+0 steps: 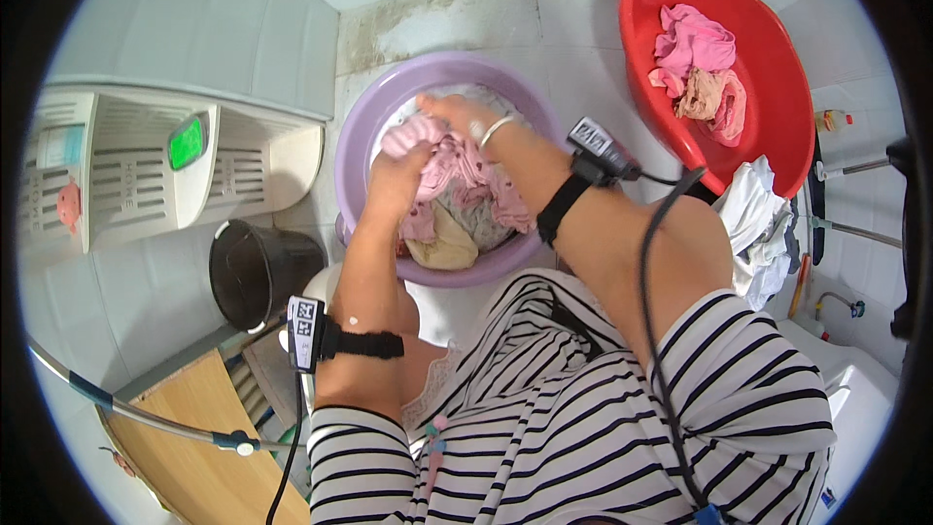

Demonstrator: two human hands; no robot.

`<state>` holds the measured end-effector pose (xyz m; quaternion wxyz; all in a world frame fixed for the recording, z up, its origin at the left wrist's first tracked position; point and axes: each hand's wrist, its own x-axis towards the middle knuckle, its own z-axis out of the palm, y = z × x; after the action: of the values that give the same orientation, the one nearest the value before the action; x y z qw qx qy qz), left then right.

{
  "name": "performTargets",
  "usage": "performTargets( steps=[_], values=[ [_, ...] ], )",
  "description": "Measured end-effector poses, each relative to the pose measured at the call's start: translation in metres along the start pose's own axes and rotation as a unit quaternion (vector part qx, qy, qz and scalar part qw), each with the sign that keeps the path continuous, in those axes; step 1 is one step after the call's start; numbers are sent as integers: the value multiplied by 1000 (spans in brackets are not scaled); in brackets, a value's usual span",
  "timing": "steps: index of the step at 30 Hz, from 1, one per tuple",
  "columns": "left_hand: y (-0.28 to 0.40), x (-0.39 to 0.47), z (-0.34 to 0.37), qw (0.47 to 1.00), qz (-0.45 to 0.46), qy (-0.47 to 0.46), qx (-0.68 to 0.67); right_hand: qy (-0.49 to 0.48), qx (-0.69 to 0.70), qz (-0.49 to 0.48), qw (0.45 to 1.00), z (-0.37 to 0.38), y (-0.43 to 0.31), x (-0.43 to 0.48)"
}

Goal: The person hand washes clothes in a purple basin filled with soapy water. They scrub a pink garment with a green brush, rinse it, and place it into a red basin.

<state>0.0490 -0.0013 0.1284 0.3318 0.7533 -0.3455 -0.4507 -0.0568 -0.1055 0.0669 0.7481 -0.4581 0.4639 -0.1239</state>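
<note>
Over a purple plastic basin [355,117] on the floor, both of my hands are at work on a pink garment [466,168] with dark spots. My left hand [397,179] grips its left side, the thumb pressed on bunched fabric. My right hand [459,117] is at the far end of the garment; suds show near its wrist, which wears a light bangle [496,130]. The right fingers are blurred, with the fabric beneath them. Below in the basin lie a cream cloth [444,242] and a greyish patterned cloth [490,222], with whitish wash water behind.
A red basin [783,87] with pink and beige clothes [696,40] stands at the upper right. White clothes [754,211] lie beside it. On the left are a white wall shelf [284,168] and a black bucket [270,273]. Cables [645,292] run from the armbands.
</note>
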Motion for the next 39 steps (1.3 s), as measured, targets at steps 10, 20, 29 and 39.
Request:
performTargets(
  steps=[10, 20, 29, 39],
  values=[
    [-44, 20, -10, 857, -209, 15, -471, -117, -23, -198, 973, 33, -14, -34],
    [-22, 31, 3, 831, -56, -104, -544, 13, -504, -323, 801, 42, -32, -43],
    [-7, -6, 37, 942, 279, 61, 175, -8, -49, 65, 997, -13, 45, 23],
    [-53, -20, 46, 976, 56, -200, 58, -29, -173, 15, 984, 10, 53, 16]
  ],
)
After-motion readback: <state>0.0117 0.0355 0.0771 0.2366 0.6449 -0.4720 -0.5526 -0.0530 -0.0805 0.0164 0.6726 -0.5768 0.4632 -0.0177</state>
